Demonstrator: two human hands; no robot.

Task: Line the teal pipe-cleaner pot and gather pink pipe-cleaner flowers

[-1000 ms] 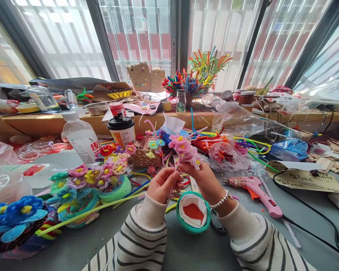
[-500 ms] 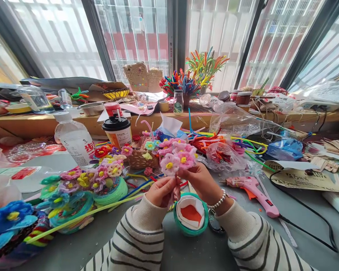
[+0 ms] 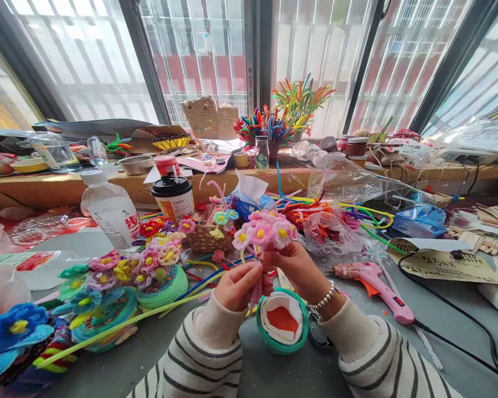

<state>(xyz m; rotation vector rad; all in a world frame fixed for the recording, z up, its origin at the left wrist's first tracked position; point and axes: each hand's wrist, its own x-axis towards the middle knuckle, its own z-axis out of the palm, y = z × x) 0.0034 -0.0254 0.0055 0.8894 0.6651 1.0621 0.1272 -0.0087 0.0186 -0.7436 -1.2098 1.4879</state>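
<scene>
A bunch of pink and white fuzzy flowers with yellow centres (image 3: 264, 231) is held upright in front of me. My left hand (image 3: 238, 284) pinches its stems from the left, the fingers closed. My right hand (image 3: 292, 268), with a beaded bracelet at the wrist, grips the stems just under the blooms. Pink stem ends hang below the fingers. Beneath the hands, on the grey table (image 3: 290, 376), stands a small green round pot (image 3: 283, 345) lined with white, with an orange-red inside.
A pink glue gun (image 3: 371, 279) with a black cord lies on the right. Finished flower pots (image 3: 161, 284), a plastic bottle (image 3: 110, 213) and a lidded cup (image 3: 174, 199) stand on the left. Colourful pipe cleaners (image 3: 315, 213) and a small basket (image 3: 207, 237) are behind the hands.
The flower bunch has turned and tilted, so its blooms face differently and its stems show more. Both hands stay closed on it, with slightly shifted fingers.
</scene>
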